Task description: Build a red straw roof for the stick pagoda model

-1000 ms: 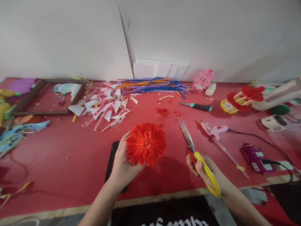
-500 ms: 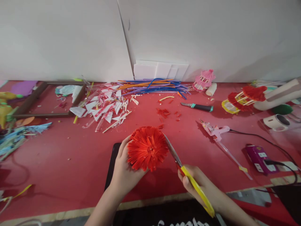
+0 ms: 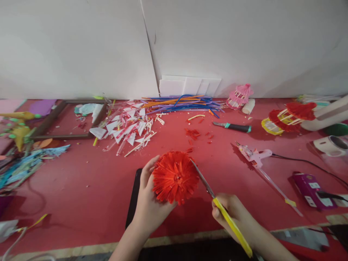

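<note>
My left hand (image 3: 153,201) is closed around the underside of a round red piece (image 3: 176,177) made of fuzzy strips, like pipe cleaners, fanning out from a centre. Its fingers are partly hidden behind the piece. In my right hand (image 3: 231,210) is a pair of scissors (image 3: 208,186) with yellow-wrapped handles, my fingers closed round them. The blade tips touch or nearly touch the upper right rim of the red piece. Small red clippings (image 3: 193,134) lie on the table just beyond it. Behind my left hand a black flat object (image 3: 133,199) lies partly covered.
On the red table (image 3: 103,203) are a scrap pile (image 3: 127,128), blue, orange and purple pipe cleaners (image 3: 179,104), a utility knife (image 3: 232,127) and a corded pink glue gun (image 3: 252,156). Farther right are a purple power strip (image 3: 312,190) and a red-and-yellow model (image 3: 288,117). A frame (image 3: 65,137) lies left.
The whole view has shifted slightly, so things appear lower and farther right. The scissor tips still stay at the rim of the red piece, and both hands keep their hold.
</note>
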A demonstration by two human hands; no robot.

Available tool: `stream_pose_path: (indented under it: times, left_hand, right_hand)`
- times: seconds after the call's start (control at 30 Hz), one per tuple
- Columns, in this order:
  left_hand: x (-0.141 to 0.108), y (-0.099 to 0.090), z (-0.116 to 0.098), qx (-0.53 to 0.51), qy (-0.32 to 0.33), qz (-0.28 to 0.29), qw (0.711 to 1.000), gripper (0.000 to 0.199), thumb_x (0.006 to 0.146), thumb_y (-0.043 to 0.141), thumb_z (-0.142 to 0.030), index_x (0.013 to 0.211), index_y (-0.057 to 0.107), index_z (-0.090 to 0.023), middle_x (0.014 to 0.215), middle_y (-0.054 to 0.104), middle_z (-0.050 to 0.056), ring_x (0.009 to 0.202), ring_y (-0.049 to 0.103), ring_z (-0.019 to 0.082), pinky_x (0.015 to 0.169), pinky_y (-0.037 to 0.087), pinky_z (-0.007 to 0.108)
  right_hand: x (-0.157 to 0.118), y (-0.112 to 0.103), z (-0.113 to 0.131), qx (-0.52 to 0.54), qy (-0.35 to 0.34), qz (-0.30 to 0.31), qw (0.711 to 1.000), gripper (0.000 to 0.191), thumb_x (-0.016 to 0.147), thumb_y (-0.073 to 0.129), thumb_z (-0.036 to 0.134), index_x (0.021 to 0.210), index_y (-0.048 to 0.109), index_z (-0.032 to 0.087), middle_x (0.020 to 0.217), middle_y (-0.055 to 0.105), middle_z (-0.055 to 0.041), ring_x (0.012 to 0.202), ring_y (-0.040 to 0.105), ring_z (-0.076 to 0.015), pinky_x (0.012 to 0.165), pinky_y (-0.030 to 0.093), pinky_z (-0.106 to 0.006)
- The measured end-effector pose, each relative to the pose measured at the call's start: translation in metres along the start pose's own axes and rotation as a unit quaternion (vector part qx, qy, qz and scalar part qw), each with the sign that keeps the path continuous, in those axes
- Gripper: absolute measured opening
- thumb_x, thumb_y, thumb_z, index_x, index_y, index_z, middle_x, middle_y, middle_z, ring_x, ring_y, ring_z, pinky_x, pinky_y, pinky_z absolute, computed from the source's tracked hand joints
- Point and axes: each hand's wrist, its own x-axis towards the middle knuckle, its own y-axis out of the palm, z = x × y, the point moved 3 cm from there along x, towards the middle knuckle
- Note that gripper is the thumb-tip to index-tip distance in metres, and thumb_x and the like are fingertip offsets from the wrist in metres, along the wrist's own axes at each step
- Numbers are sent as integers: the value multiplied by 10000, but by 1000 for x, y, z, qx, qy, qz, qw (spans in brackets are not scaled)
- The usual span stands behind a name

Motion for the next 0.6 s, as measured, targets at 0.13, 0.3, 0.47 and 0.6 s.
stream_pose_path:
  times: [0.13,0.3,0.47,0.6]
  left_hand:
    - [-1,0,-2,1,9,2,1000,406,816,769,-403,1142,598,-230,1454,363,145,1234,540,298,981,573,441]
    - [-4,2,-1,26,18,15,999,411,821,747,-381,1172,595,-230,1370,480,138,1261,543,329,990,571,469]
    - [-5,3,0,31,23,6,999,360,816,741,-335,1136,613,-233,1307,538,120,1216,578,321,931,600,441]
    - [-4,3,0,19,19,6,1000,333,828,738,-334,1121,623,-227,1312,521,119,1190,590,298,938,597,426]
  right_hand:
    - [0,3,1,-9,6,7,1000,706,870,295,872,604,276,218,584,280,46,549,255,-90,503,157,-266]
    - [-1,6,-1,4,25,12,1000,702,857,361,870,602,261,223,591,217,59,559,205,-89,500,129,-271]
    - [-1,10,-4,46,43,9,998,714,834,392,882,588,242,229,591,189,62,562,182,-88,497,126,-272]
    - [0,11,-4,55,46,-16,997,713,822,458,867,585,242,231,605,194,61,588,178,-95,510,138,-275]
